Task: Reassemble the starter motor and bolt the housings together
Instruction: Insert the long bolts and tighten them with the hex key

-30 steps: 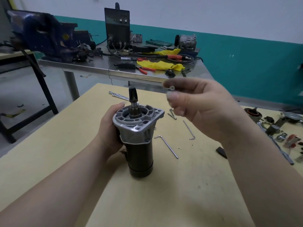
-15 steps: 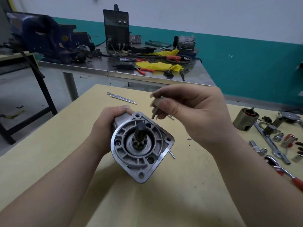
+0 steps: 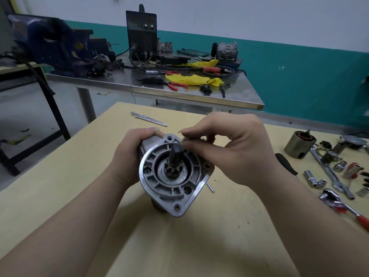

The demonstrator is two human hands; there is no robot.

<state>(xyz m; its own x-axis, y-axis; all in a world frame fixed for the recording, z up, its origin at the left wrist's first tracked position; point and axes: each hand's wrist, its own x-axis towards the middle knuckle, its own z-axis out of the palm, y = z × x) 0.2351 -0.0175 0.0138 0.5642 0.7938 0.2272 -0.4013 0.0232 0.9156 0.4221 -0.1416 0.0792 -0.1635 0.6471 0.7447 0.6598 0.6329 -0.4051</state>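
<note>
The motor (image 3: 171, 176) is held off the table (image 3: 60, 196), tipped so its flanged nose housing (image 3: 159, 188) faces the camera and the dark pinion shaft (image 3: 176, 154) points up at the viewer. That tilt probably serves to bring the bolt holes in the flange into plain sight.

The left hand (image 3: 129, 156) wraps the body behind the flange, fingers curled over the far side and thumb on top, steadying it against whatever the other hand does.

The right hand (image 3: 229, 154) sits over the far right edge of the flange, its fingertips (image 3: 186, 134) pinched together just beyond the shaft tip. They seem to close on something small, likely a bolt being started in a hole there, but the piece itself is hidden by the fingers, so I cannot say what it is.

Just below that hand, a thin metal rod (image 3: 210, 186) pokes out from behind the flange, lying on the table. Farther right of the grip lie a black-handled driver (image 3: 285, 163), a brass-coloured cylindrical part (image 3: 299, 144), sockets (image 3: 313, 179) and a ratchet (image 3: 343, 206). Beyond the left hand, long bolts (image 3: 148, 118) lie well apart.
</note>
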